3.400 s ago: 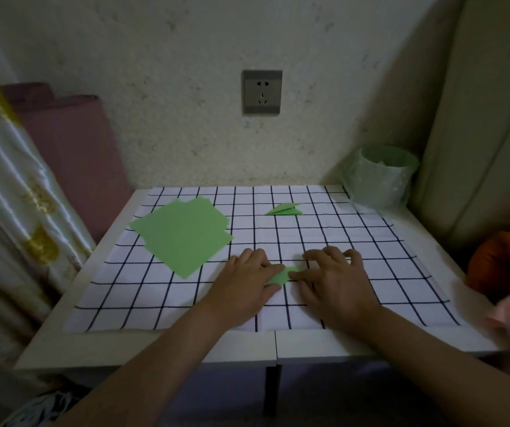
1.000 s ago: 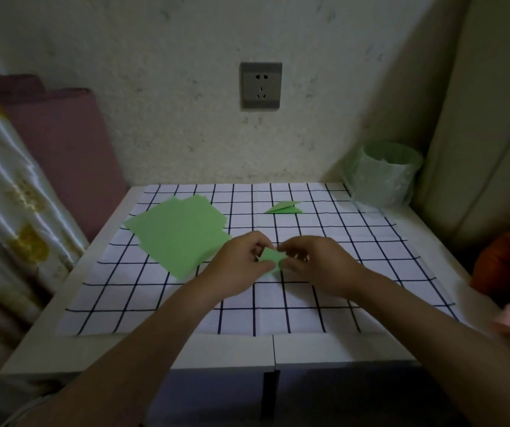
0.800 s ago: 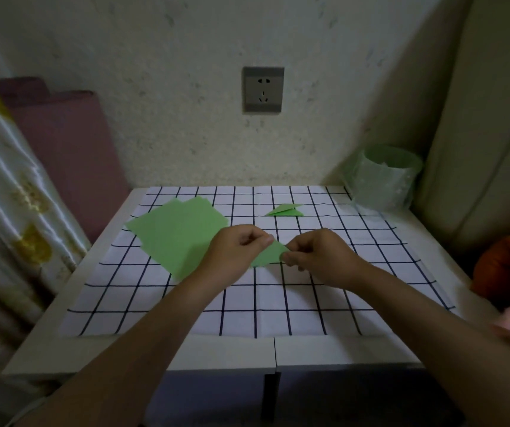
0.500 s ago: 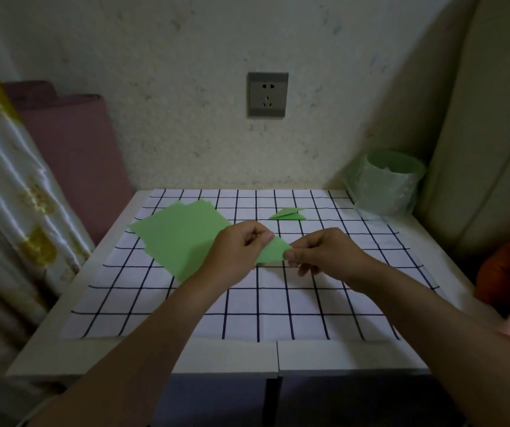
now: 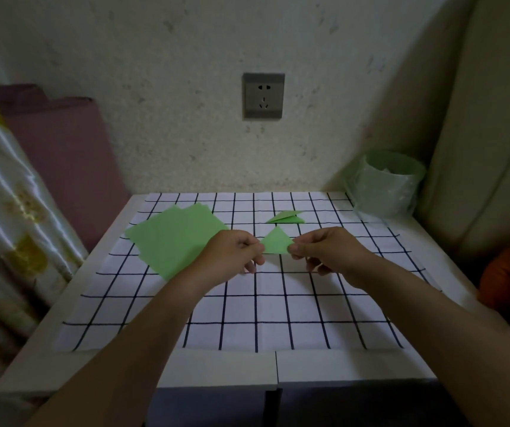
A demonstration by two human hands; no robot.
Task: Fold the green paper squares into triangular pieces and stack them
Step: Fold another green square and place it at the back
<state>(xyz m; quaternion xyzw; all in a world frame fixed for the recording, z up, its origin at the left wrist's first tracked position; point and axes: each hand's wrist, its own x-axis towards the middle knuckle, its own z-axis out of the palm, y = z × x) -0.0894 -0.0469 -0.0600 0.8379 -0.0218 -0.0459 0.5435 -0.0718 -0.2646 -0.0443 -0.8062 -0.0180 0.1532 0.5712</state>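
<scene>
At the far left of the frame a pale patterned curtain (image 5: 7, 180) is hanging beside the white table (image 5: 216, 368), which is carrying a black-and-white checked cloth (image 5: 278, 303). On the cloth's upper left a loose pile of unfolded green paper squares (image 5: 173, 238) is lying flat, its near corner hidden behind the left hand (image 5: 232, 257). That hand is pinching the left corner of a small folded green triangle (image 5: 275, 243) between thumb and curled fingers, holding it above the cloth near the centre of the frame. Just above it in the picture, a finished triangular piece (image 5: 286, 217) is resting on the cloth; whether it is one piece or several stacked is hard to tell. The right hand (image 5: 324, 251) is pinching the triangle's right corner in the same way, so the paper is being held taut between both hands, apex pointing away.

The folding of this piece is looking complete, so the step in hand is probably the stacking. The next move is likely calling for one hand to let go while the other carries the triangle to the finished piece and lays it down edge to edge, lightly enough not to push the thin paper askew.

At the upper right a bin lined with a green bag (image 5: 386, 183) is standing on the table's corner.
</scene>
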